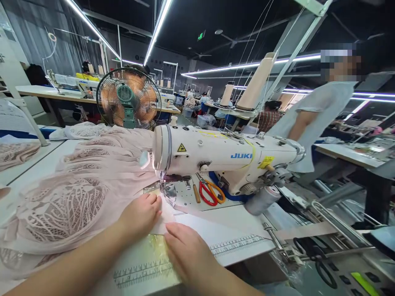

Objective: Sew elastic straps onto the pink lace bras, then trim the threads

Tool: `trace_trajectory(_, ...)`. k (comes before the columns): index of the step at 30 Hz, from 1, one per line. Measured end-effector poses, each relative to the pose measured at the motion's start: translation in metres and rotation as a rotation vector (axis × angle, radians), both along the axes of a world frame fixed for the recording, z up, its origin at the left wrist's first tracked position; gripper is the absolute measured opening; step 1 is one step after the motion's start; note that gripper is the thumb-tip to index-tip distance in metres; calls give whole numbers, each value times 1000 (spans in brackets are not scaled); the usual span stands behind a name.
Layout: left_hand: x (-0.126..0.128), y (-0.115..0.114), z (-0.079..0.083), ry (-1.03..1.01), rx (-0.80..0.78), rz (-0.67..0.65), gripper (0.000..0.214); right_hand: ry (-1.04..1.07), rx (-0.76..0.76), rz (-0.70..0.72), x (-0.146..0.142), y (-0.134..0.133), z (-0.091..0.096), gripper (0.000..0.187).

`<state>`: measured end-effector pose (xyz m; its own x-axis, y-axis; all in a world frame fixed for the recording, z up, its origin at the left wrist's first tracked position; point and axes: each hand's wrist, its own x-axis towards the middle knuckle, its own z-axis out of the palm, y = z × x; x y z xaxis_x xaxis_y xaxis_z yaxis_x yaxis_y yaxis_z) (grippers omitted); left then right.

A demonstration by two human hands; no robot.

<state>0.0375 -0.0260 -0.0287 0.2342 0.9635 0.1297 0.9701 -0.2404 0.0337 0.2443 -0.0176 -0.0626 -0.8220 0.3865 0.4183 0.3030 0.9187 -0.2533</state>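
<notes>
A white sewing machine (216,150) stands across the table, its needle area just beyond my hands. Pale pink lace fabric (123,150) lies in gathered folds left of the needle, with lacy panels (70,205) on the near side. My left hand (142,214) is closed, its curled fingers gripping the fabric close to the presser foot. Lower and to the right, my right hand (188,248) has its fingers together at the edge of the pale cloth strip (165,213); its thumb and fingertips are partly hidden.
Red-and-orange-handled scissors (211,193) and a wooden-handled tool (196,193) lie under the machine arm. A printed ruler (236,245) runs along the table's front edge. A fan (128,98) stands behind, thread cones (256,82) rise beyond the machine, and a person (311,115) is at right.
</notes>
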Motion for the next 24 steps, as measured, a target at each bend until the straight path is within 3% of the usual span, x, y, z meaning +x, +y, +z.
trace_trajectory(3, 3, 3, -1, 45, 20, 3, 28, -32, -1, 30, 0, -5, 2, 24)
trace_trajectory(9, 3, 14, -5, 67, 71, 1, 28, -107, 35, -43, -3, 0, 0, 36)
trace_trajectory(17, -4, 21, -2, 69, 72, -30, 27, -165, -52, -84, -8, 1, 4, 37)
trace_trajectory(24, 1, -3, 4, 127, 104, -184, 26, -212, -163, -115, -25, 7, 10, 50)
